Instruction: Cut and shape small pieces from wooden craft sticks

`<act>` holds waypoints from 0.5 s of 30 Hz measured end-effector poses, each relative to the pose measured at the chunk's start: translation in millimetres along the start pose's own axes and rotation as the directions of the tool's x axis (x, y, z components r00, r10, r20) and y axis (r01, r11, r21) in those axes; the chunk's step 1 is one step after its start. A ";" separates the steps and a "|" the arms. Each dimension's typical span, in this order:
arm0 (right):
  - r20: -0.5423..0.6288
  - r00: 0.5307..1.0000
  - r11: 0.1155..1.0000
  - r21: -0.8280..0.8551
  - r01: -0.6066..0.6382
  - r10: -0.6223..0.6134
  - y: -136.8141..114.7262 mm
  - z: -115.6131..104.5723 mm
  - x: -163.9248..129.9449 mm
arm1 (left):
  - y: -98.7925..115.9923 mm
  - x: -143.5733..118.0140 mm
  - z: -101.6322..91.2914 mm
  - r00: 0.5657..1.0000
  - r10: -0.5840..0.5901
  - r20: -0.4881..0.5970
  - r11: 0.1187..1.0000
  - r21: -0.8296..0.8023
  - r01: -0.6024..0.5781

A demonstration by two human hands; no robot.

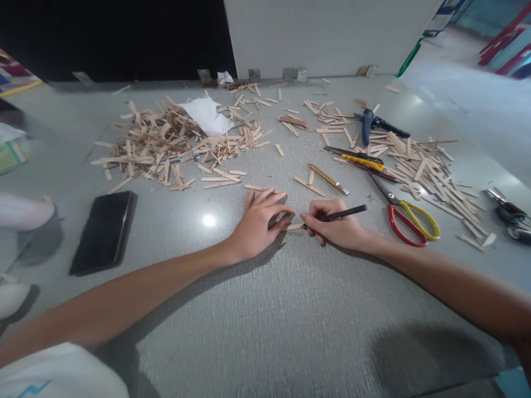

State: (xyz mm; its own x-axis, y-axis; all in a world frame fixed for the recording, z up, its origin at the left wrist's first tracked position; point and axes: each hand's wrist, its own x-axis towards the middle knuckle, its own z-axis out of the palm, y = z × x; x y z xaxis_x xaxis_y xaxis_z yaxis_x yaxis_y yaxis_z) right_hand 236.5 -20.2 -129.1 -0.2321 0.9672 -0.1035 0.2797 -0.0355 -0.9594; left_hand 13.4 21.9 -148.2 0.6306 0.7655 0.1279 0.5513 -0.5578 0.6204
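Note:
My left hand (258, 225) rests on the grey table, its thumb and index finger closed on one end of a short flat wooden stick (295, 226). The other fingers are spread, close to another stick (255, 188). In my right hand (338, 228) is a slim black pen (350, 211), gripped as for writing. The pen's tip meets the right end of the held stick; whether there is a mark on the wood is too small to tell. Beyond my right hand lie a brass-coloured cutter (329, 179) and two loose sticks (310, 186).
Red-and-yellow-handled scissors (410, 221), a yellow utility knife (360, 159) and a dark blue hand tool (368, 126) lie right. Stick piles (153, 141) spread at left, with white tissue (207, 116), and at right (431, 171). A phone (103, 232) lies left. An upright panel (323, 38) bounds the back.

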 end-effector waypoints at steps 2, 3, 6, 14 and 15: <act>-0.001 1.000 1.000 0.002 0.007 -0.007 0.3 0.2 0.0 | 0.5 0.2 -0.4 1.000 -0.001 0.000 1.000 0.001 0.001; -0.001 1.000 1.000 0.005 0.007 -0.007 0.3 0.2 0.0 | 0.6 0.3 -0.5 1.000 0.000 0.001 1.000 0.002 0.000; -0.005 1.000 1.000 0.006 0.005 -0.005 0.3 0.4 -0.2 | 0.3 0.4 -0.5 1.000 0.003 0.005 1.000 0.006 -0.003; 0.007 1.000 1.000 0.012 0.015 -0.015 0.3 -0.8 -0.7 | 1.8 0.2 -1.3 1.000 0.003 0.012 1.000 0.008 -0.003; 0.010 1.000 1.000 0.014 0.014 -0.015 0.5 -1.1 -0.7 | 2.1 0.3 -1.5 1.000 0.001 0.015 1.000 0.008 -0.001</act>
State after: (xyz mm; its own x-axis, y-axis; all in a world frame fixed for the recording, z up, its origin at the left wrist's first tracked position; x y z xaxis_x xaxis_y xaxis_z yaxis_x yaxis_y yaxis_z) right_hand 237.9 -20.7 -129.1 -0.2457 0.9650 -0.0921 0.2633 -0.0250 -0.9644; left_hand 13.9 21.4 -145.7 0.6393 0.7601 0.1165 0.5548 -0.5608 0.6145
